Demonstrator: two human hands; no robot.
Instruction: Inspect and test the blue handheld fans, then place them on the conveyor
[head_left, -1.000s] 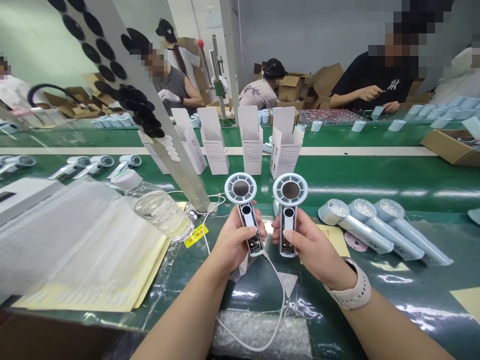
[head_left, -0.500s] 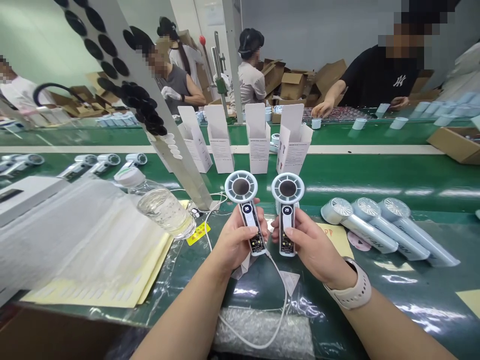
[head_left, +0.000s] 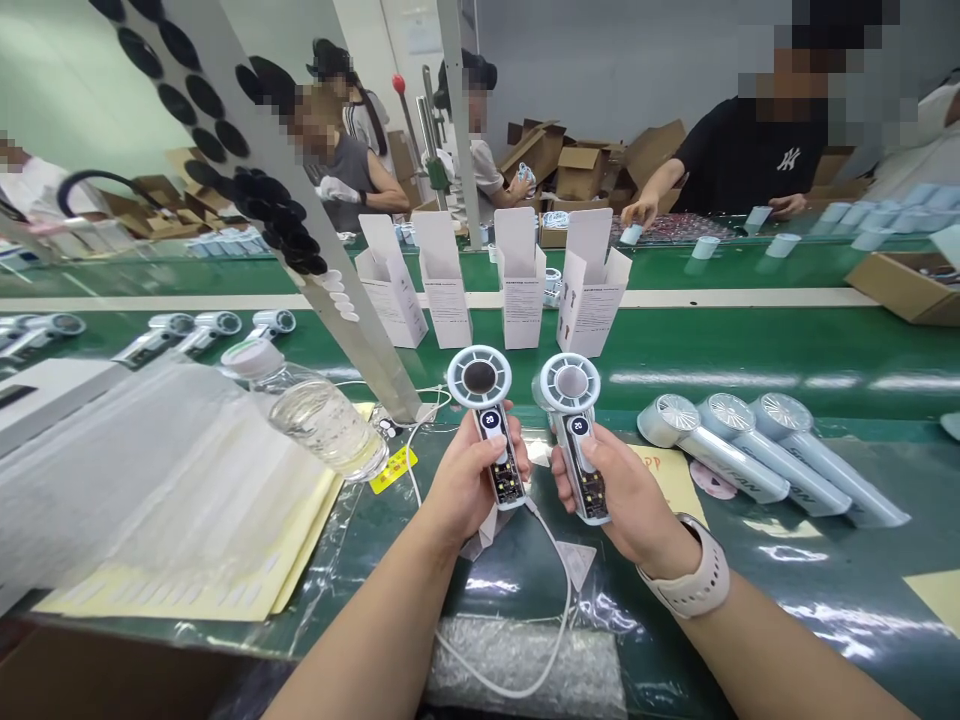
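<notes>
Two pale blue handheld fans stand side by side in my hands, their round heads up. My left hand (head_left: pixel 472 475) is closed round the handle of the left handheld fan (head_left: pixel 511 478), thumb on its front below a lit "20" display. A white charging cable (head_left: pixel 561 600) runs from the bottom of that fan. My right hand (head_left: pixel 637 490) grips the right handheld fan (head_left: pixel 596 500), thumb on its front just under its lit display. Circuit parts show through both handles. Small clear plastic scraps (head_left: pixel 577 563) lie beneath the hands.
Several upright white boxes (head_left: pixel 523 300) with raised flaps stand ahead. Wrapped fans (head_left: pixel 724 460) lie at right. A tilted liquid-filled bottle (head_left: pixel 326 420) and sticker sheets (head_left: pixel 180 590) are at left. A slanted metal post (head_left: pixel 360 345) rises there. Co-workers sit across the green belt (head_left: pixel 750 350).
The right fan has tilted, its head leaning left and its base shifting right; my right thumb sits higher. My left thumb has moved up the handle. A co-worker across has lifted a small blue cup-like part.
</notes>
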